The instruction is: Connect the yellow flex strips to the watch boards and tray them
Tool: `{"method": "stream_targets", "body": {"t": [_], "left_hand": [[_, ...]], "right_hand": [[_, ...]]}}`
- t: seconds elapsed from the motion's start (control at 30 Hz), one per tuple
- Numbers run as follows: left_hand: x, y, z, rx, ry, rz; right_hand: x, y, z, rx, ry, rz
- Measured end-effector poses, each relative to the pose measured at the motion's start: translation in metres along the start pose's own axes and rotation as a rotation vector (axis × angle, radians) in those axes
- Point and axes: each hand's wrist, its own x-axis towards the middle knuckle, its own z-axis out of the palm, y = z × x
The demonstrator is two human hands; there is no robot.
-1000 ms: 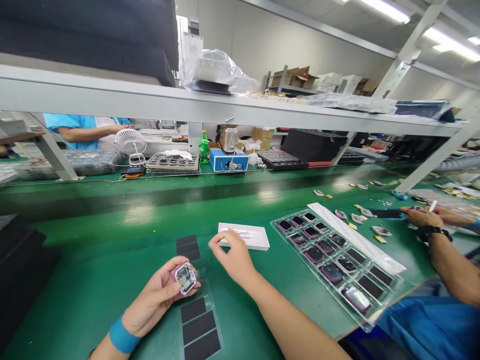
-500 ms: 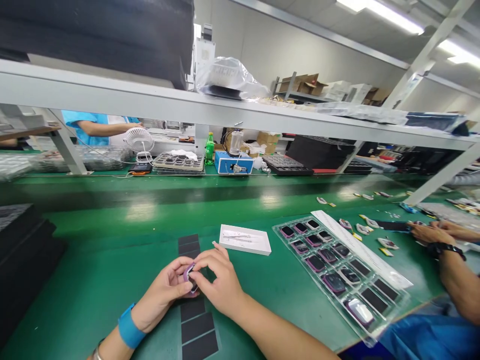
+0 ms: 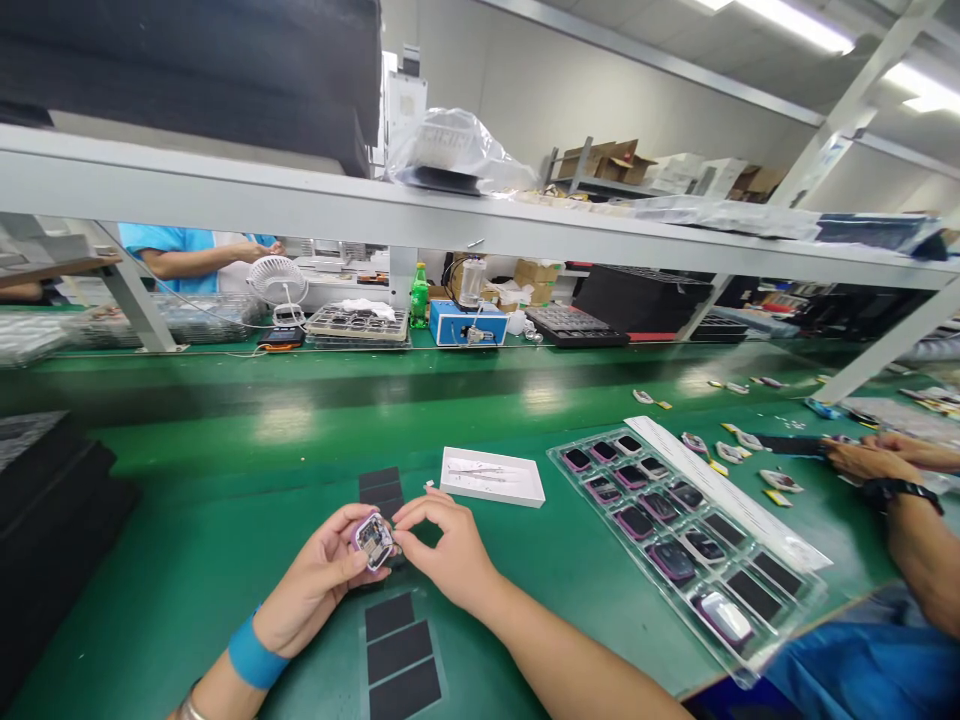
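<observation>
Our left hand point(image 3: 315, 585) grips a small pink-rimmed electronic device point(image 3: 373, 541); our right hand point(image 3: 450, 555), fingers curled narrowly, sits beside it (contact unclear).

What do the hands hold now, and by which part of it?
The left hand holds a small pink-rimmed device by its edges, between thumb and fingers. The right hand is close beside it; whether it touches cannot be told.

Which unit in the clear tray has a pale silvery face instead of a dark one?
The unit at the clear tray's near end: its face is glossy silver, while the other units look dark.
</observation>
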Motion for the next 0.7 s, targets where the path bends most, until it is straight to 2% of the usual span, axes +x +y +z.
{"method": "stream_targets", "body": {"t": [0.47,0.57,0.7], "left_hand": [[0.0006,-0.0002,0.0049,0.048,-0.019,0.033],[0.0008,-0.0011,0.006,0.052,-0.004,0.042],[0.0013,-0.0023,0.0075,0.069,0.035,0.052]], "right_hand": [[-0.003,0.0048,0.004,-0.048,-0.019,0.039],[-0.0042,0.0065,0.0054,-0.104,-0.023,-0.005],[-0.0063,0.0069,0.0076,-0.271,-0.03,-0.147]]}}
